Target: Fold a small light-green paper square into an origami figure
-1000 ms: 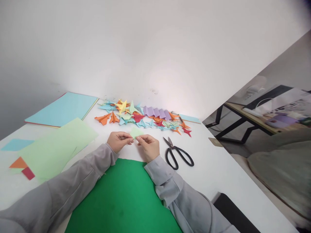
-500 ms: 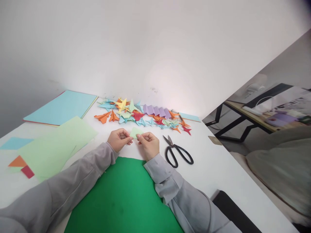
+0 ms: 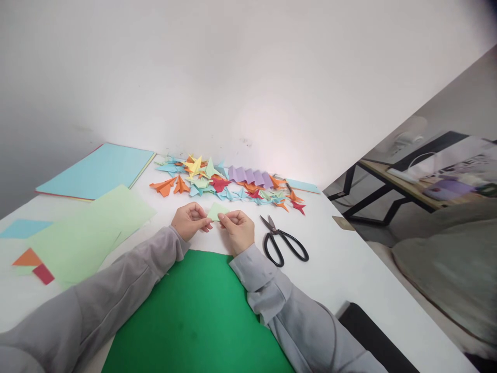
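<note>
Between my two hands is a small piece of light green paper [image 3: 217, 211], held a little above the white table. My left hand [image 3: 190, 220] pinches its left corner, with the thumb pointing right. On the other side, my right hand [image 3: 239, 228] grips the right edge between thumb and fingers. The fingertips hide the paper's lower corners, so how far it is folded is hard to make out. Just right of my right hand lie black-handled scissors [image 3: 281, 239], blades slightly apart. Beneath my forearms is a green sheet [image 3: 198, 316].
Folded paper shapes [image 3: 219, 185] in several colours, with a purple pleated strip [image 3: 250, 176], line the wall. Light green sheets [image 3: 89, 228], a blue-topped paper stack [image 3: 101, 171] and small scraps [image 3: 29, 257] lie left. A black flat object [image 3: 373, 331] sits at the right edge.
Both hands keep nearly the same place and grip on the light green paper, which shows slightly more of its surface. The whole view has shifted very slightly.
</note>
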Available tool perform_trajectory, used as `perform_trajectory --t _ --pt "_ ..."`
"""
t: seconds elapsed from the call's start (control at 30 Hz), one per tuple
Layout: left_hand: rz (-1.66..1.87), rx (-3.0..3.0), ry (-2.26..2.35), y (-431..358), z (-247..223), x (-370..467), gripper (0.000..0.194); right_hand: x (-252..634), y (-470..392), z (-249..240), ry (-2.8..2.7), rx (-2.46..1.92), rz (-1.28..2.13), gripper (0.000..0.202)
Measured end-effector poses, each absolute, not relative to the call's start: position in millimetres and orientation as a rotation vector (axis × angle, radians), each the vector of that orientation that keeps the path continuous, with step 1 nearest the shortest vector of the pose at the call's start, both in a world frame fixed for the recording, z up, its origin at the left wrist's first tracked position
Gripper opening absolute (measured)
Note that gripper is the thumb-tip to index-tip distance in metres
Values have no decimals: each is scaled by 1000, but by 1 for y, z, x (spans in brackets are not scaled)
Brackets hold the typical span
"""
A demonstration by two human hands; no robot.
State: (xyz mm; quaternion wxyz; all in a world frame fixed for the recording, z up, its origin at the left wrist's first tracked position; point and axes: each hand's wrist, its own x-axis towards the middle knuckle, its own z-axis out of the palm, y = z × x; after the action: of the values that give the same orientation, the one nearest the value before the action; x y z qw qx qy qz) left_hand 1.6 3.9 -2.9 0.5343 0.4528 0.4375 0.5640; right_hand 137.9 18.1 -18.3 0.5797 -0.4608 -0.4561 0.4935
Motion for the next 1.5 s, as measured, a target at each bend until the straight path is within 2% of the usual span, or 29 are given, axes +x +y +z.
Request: perform_trajectory --t 0.57,1.07,1.5 --pt "1213 866 968 7 0 -4 37 140 23 -22 -982 -1067 1162 34" --pt "1262 965 1032 10 -9 -4 47 137 18 -16 -1033 -1028 1200 34" --pt "1238 968 1036 11 -11 -4 45 140 20 -18 -1032 -1057 1167 35"
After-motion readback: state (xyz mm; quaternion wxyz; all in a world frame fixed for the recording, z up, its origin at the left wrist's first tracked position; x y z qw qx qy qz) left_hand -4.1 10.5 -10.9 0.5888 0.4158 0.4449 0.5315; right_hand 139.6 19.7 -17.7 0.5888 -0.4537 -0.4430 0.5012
